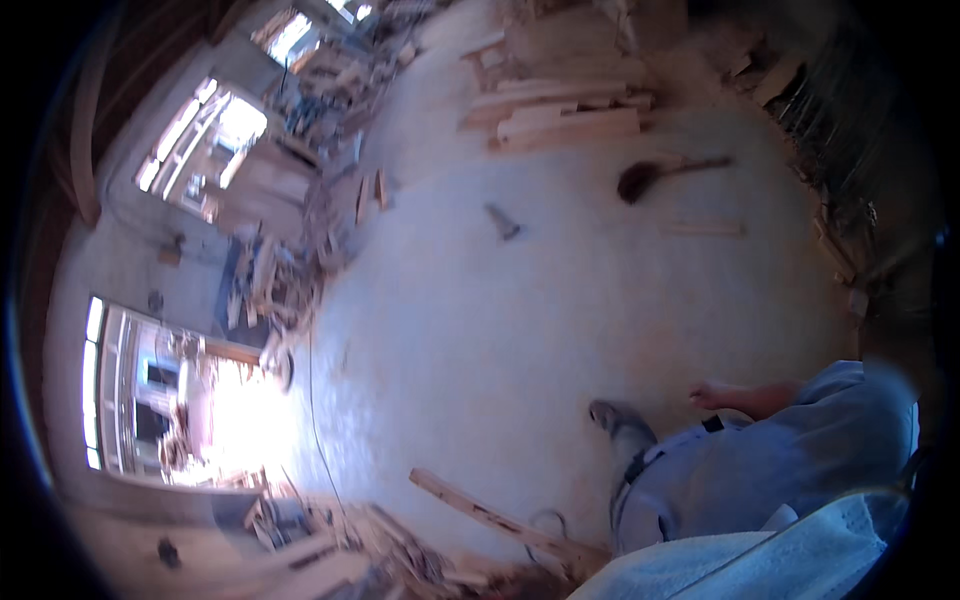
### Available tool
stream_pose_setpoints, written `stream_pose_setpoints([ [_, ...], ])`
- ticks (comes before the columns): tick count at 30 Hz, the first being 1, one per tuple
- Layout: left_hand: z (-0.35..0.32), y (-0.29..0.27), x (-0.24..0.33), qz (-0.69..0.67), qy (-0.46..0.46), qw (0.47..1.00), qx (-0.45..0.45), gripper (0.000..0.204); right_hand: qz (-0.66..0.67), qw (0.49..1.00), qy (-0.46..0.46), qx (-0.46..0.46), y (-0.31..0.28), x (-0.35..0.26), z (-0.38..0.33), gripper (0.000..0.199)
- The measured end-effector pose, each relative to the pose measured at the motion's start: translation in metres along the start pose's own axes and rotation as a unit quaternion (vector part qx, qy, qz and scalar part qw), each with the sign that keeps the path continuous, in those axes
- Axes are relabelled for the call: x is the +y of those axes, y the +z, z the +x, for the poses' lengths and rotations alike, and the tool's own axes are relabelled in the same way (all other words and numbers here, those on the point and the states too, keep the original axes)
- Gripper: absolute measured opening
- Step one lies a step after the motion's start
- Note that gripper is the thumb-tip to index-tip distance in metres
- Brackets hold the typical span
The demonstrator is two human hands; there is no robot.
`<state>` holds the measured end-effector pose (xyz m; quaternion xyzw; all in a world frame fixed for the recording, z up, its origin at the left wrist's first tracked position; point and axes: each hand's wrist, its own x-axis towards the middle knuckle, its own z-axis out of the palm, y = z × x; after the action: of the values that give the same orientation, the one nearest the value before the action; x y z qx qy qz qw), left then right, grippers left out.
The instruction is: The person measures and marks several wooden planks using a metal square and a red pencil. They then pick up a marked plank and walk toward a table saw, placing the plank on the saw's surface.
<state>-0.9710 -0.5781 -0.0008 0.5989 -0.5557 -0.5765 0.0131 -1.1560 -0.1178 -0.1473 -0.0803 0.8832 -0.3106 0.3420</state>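
My right hand [706,397] hangs at my side over the pale floor, its bare forearm coming out of a grey-blue short sleeve. Its fingers look slightly apart, with nothing visible in them, though the detail is soft. My left hand is not in view; my shirt [760,475] and a light-blue cloth [760,560] fill the lower right. One dark shoe [604,412] shows below the hem. Farther off on the floor lies a dark-bristled brush with a wooden handle [638,181]. A small grey object [503,222] lies left of it, its kind unclear.
Planks [570,122] are stacked at the far side. A long wooden beam [500,520] and a thin cable [314,400] lie toward the lower left. Scrap wood [275,280] lines the left wall, beside a bright doorway [245,420]. More clutter [835,240] edges the dark right side.
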Motion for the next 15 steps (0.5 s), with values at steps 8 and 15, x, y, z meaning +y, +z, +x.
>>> stream_pose_setpoints([
  [8,0.156,0.072,0.212,-0.108,0.007,0.994,-0.017,0.050,0.086,0.934,0.245,0.246,-0.105,-0.053,0.120,0.025],
  [15,0.253,0.176,0.391,-0.282,-0.023,0.959,-0.024,0.047,0.140,0.959,0.199,0.147,-0.103,-0.092,0.192,0.030],
])
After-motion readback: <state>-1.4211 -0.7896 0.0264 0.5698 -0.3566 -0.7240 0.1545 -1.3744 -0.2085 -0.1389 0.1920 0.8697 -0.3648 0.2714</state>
